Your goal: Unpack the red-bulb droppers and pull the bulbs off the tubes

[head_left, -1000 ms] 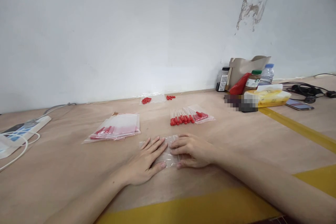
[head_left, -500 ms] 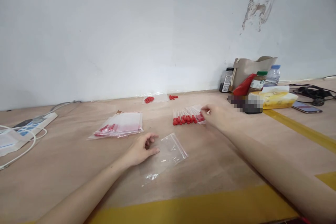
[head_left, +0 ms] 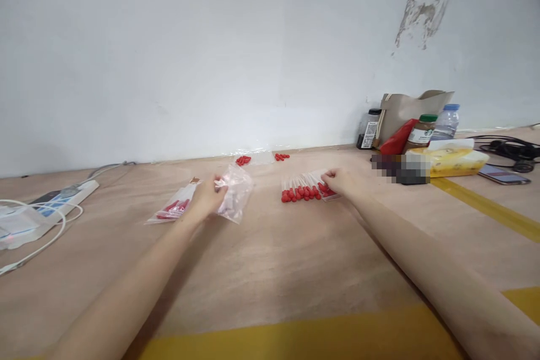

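My left hand (head_left: 207,196) is closed on the edge of a clear plastic zip bag (head_left: 239,194). That bag is lifted and crumpled, partly in front of a stack of clear bags (head_left: 171,208) with red pieces inside. My right hand (head_left: 338,180) pinches at the right end of a row of red-tipped white sticks (head_left: 300,193). A red tip shows right by its fingertips, and the fingers seem closed on that stick. Beneath lies a small clear packet (head_left: 329,197) with red in it, partly hidden by the hand.
Small red pieces (head_left: 243,161) on clear plastic and more red pieces (head_left: 282,157) lie near the wall. At right stand a tissue pack (head_left: 458,162), bottles (head_left: 446,122), a beige bag (head_left: 415,107) and a phone (head_left: 504,174). A power strip (head_left: 50,214) with white cables is at left.
My left hand has taken hold of the empty zip bag from the table and carried it up and left to the bag stack. My right hand has stayed by the sticks.
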`<state>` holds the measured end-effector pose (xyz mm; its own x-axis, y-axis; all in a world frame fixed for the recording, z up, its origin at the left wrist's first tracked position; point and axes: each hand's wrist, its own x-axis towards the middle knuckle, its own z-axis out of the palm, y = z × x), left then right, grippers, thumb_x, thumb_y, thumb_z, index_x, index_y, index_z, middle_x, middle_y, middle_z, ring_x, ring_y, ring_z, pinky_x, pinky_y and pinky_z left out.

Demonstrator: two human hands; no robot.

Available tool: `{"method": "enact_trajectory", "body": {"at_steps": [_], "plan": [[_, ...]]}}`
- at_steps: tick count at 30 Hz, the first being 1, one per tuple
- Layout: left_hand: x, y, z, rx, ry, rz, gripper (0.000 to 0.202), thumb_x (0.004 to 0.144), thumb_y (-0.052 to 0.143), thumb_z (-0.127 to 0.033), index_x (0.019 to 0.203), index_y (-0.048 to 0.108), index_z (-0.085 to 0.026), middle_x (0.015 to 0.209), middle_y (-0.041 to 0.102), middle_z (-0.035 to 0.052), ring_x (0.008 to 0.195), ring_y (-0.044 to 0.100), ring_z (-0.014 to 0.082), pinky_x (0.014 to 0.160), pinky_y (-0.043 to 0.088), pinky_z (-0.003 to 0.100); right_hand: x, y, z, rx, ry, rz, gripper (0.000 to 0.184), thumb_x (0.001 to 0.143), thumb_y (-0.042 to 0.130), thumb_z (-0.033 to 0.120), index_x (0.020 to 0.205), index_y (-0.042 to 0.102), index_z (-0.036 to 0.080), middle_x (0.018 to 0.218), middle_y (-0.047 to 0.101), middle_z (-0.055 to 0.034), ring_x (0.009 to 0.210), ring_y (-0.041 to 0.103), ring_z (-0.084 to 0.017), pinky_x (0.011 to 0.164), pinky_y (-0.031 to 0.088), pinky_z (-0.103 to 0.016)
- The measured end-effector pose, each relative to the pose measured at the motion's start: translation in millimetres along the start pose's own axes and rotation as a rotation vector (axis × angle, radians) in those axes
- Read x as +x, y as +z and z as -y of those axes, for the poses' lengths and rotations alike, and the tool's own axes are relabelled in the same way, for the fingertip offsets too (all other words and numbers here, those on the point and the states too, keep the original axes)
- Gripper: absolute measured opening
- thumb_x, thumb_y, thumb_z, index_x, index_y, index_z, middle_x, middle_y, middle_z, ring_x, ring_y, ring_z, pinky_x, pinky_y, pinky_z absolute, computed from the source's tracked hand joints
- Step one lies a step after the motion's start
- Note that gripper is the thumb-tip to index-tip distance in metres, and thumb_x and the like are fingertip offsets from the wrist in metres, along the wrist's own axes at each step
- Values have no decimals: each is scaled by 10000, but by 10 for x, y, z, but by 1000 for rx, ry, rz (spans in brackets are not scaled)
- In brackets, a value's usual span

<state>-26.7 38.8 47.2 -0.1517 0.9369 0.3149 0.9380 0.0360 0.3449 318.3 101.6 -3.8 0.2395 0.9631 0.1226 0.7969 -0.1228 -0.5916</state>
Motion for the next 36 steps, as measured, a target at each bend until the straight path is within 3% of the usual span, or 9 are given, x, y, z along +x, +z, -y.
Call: {"method": "enact_trajectory", "body": {"at_steps": [5,9,11,13,16,18,23,30,36], "plan": [[238,77,69,361,-101,-21,456,712,478,-199,1160,425,-134,968,595,167,938,545,309,741,396,387,73,-84,-133,-61,117,-61,440,591,618,464,906,608,158,846,652,-95,760,611,-219,603,433,-281],[122,185,-165,522,56,-182,383,713,465,-143,1094,506,-130,1129,502,209,1080,438,358,860,305,506,156,-123,-217,-102,172,-19,577,486,665,571,867,607,141,797,648,-115,741,606,-241,569,444,-293],[39,283,-383,408,240,-152,373,760,451,-215,1124,499,-146,1226,431,192,1156,371,349,924,258,510,183,-118,-237,-95,165,21,519,455,693,556,764,615,146,671,639,-81,665,604,-220,522,437,-272],[-43,423,-617,176,389,19,489,782,456,-388,1216,427,-164,1307,348,173,1228,301,313,969,267,435,190,-114,-238,-81,166,50,475,430,715,534,682,607,145,590,615,-58,604,592,-202,478,424,-258],[-149,665,-895,-121,414,339,785,707,481,-593,1346,220,-219,1419,155,146,1298,176,301,1002,253,420,175,-140,-206,-42,177,87,395,425,734,470,595,586,146,548,590,-38,542,566,-172,429,397,-240],[-203,802,-1002,-242,380,410,856,681,488,-628,1362,169,-218,1439,78,144,1314,113,294,1022,226,419,161,-184,-169,-22,179,107,322,454,729,413,544,570,149,529,579,-25,500,546,-149,410,380,-230],[-289,942,-1122,-363,356,341,876,670,570,-536,1360,173,-170,1435,69,168,1323,79,266,1043,200,388,129,-345,-52,-27,152,81,210,528,672,328,501,556,155,492,561,-9,466,529,-128,413,367,-219],[-361,966,-1236,-341,399,337,857,695,566,-462,1354,161,-94,1422,81,210,1316,104,291,1049,192,412,57,-500,45,-104,136,-95,142,501,643,302,530,604,169,605,614,-74,675,589,-222,518,398,-265],[-411,1019,-1155,-397,394,196,885,661,602,-457,1334,156,-94,1393,112,208,1311,109,296,1047,210,416,62,-438,-78,161,203,-235,144,477,657,276,455,575,160,489,566,-58,653,589,-227,530,404,-266]]}}
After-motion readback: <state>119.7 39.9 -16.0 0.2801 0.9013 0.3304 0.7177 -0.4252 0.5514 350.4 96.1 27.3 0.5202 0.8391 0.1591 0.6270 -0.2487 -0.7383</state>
